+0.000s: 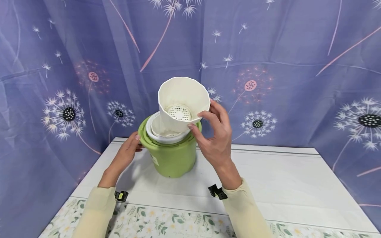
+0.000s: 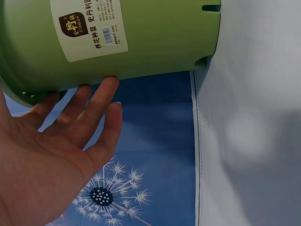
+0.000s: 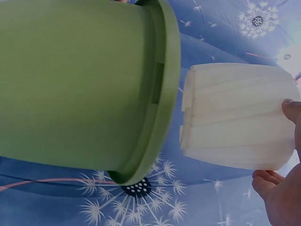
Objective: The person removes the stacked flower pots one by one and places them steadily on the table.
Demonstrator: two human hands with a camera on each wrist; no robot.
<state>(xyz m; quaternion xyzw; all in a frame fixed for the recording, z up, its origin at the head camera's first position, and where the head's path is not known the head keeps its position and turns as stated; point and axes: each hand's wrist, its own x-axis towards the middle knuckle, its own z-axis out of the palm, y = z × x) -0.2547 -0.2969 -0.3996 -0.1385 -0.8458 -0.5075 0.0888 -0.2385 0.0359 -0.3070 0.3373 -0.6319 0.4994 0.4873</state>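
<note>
My right hand (image 1: 215, 135) holds a white faceted plastic flower pot (image 1: 190, 89) by its rim, thumb and fingers pinching the wall. The pot is tilted, its mouth facing me and its slotted base visible inside. In the right wrist view, the white pot (image 3: 240, 115) is apart from the green pot's rim. The larger green flower pot (image 1: 174, 162) stands upright on the table. Its rim is held at the left by my left hand (image 1: 126, 152), thumb at the edge. Fingers (image 2: 101, 101) touch its labelled side in the left wrist view.
Inside the green pot sit other nested pots, including one with a white rim (image 1: 169, 140); the held pot partly hides them. The white table (image 1: 282, 178) has a floral front strip (image 1: 166, 219). Purple-blue dandelion curtains (image 1: 291, 82) hang behind and at both sides.
</note>
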